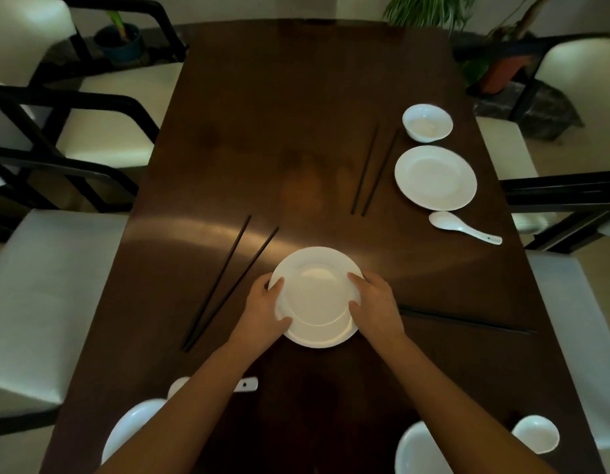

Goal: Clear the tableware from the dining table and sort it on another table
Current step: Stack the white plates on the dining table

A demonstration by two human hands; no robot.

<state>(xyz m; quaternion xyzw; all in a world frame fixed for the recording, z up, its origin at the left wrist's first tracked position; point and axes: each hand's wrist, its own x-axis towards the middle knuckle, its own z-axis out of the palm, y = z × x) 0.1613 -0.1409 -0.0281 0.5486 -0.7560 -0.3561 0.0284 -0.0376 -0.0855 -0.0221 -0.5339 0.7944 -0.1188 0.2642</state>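
Head view: two stacked plates [317, 299] sit at centre of the surface [296, 131], gripped by left hand [266, 311] at 9 o'clock and right hand [373, 306] at 3 o'clock. Fingers [356, 278] curl over opposite rims; judged ready for a straight, level lift.

A long dark wooden table [296, 97] with a glossy top catches a pale band of light across its middle. Cream-cushioned chairs with black frames stand along the left side [101, 131] and the right side [570, 80]. Beyond the far end, a leafy plant [430, 8] hangs over, a terracotta pot [502, 73] sits on the pale floor, and a dark blue pot [120, 41] stands far left
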